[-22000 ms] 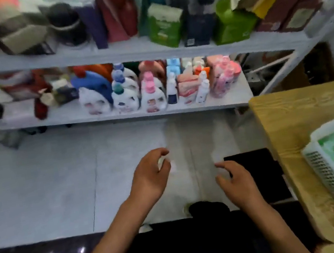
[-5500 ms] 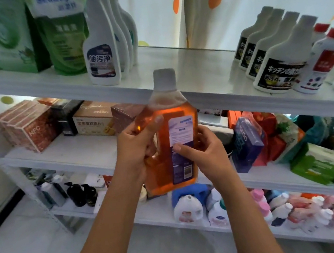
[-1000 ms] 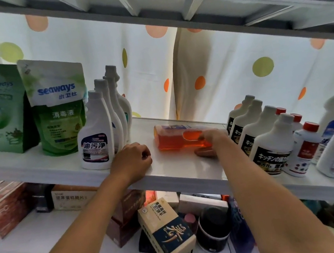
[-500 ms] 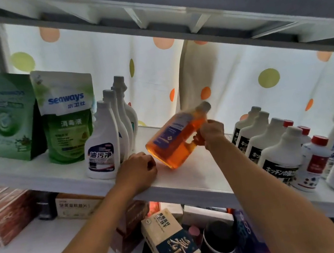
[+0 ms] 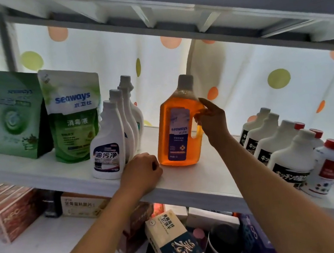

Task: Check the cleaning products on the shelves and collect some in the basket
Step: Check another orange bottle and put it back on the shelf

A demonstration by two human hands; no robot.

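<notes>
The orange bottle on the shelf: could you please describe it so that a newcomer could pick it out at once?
Look at the white shelf at chest height, in the gap between the row of white spray bottles and the black-labelled white bottles. There stands the orange bottle, upright, with the right hand at its handle. It alone is see-through amber, with a purple label and a grey cap.

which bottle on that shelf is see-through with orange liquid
The seaways orange bottle in the shelf's middle, its handle held by the right hand. The spray bottles left and those at right are opaque white.
</notes>
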